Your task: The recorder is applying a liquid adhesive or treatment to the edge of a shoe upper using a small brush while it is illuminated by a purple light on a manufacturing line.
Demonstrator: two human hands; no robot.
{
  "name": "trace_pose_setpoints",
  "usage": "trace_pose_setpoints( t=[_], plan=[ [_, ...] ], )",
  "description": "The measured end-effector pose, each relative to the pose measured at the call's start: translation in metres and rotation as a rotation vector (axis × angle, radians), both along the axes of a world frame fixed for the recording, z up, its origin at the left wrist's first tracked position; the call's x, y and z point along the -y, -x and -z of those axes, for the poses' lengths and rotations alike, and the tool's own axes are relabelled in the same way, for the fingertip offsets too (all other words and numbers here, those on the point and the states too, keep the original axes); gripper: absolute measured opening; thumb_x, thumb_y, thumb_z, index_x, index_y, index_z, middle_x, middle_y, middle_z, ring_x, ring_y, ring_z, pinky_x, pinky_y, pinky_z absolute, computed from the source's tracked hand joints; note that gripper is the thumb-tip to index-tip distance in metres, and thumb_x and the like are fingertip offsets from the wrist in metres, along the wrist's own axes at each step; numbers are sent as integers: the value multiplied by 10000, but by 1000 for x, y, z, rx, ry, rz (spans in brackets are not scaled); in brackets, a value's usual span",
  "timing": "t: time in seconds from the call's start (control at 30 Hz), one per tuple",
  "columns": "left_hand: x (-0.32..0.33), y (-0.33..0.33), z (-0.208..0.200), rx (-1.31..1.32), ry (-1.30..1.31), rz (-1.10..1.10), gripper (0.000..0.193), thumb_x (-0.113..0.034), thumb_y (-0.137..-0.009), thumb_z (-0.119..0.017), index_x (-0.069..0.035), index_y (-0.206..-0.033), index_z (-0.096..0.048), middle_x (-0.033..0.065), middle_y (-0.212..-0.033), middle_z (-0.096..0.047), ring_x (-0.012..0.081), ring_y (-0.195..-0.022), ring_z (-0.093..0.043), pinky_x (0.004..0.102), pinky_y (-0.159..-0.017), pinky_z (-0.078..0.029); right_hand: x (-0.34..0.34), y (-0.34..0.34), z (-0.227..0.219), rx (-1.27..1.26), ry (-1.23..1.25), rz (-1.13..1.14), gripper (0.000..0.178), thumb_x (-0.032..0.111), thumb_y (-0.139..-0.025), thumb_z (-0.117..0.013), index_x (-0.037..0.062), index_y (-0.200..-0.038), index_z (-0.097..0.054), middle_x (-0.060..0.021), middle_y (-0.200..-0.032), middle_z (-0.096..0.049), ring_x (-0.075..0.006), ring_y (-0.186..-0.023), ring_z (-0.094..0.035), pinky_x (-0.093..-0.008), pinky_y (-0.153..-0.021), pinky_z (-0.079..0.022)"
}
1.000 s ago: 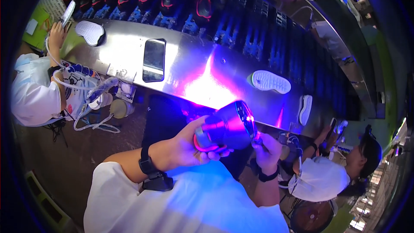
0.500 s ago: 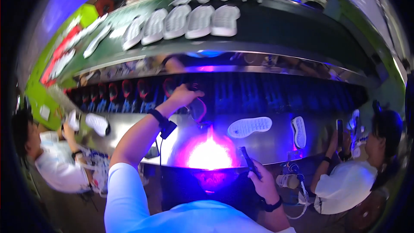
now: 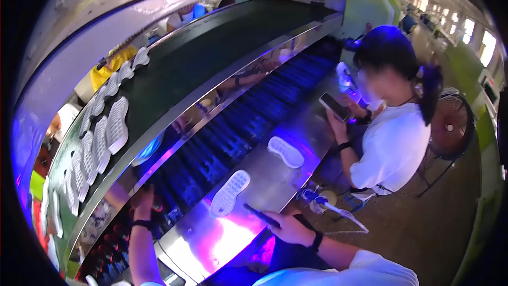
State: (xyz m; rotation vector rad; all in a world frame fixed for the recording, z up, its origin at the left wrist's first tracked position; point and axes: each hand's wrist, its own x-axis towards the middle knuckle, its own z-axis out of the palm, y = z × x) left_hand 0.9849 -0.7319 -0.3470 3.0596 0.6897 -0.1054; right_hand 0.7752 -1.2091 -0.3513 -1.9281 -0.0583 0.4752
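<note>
My left hand reaches over the dark trough beside the metal worktop. Its fingers look curled at a dark, red-edged piece, but the dim light hides what they hold. Over the front edge of the worktop, my right hand is closed on a slim dark flat object, seen nearly edge-on; its kind is unclear. Beyond that object's tip lies a white shoe sole, tread pattern up. A second white sole rests farther right.
Several white soles stand on the green conveyor belt behind the trough. A co-worker at right holds a phone. Bright pink-violet light falls on the metal worktop. A floor fan and cables are nearby.
The view has swung to the right. My left hand stays at the trough, where a dark pink-edged shoe piece hung below it before. My right hand still holds the slim dark object.
</note>
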Motion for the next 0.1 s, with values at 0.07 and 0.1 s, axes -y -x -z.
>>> trace_pose_setpoints(
  t=[0.07, 0.1],
  plan=[
    [36, 43, -22, -66, 87, 19, 493, -466, -882, -693, -37, -1124, -720, 236, -1130, -726, 378, -1034, -707, 530, -852, -556, -13, -23, 18, 196, -5, 19, 512, 152, -946, -610, 90, -1446, -515, -275, -1201, -675, -433, -1105, -665, -496, -954, -541],
    [12, 70, -40, -93, 38, -20, 493, -466, -882, -693, -37, -1124, -720, 236, -1130, -726, 378, -1034, -707, 530, -852, -556, -20, -36, 13, 255, 64, 5, 502, 184, -984, -589, 88, -1471, -511, -264, -1198, -687, -415, -1099, -686, -471, -948, -556]
  ],
)
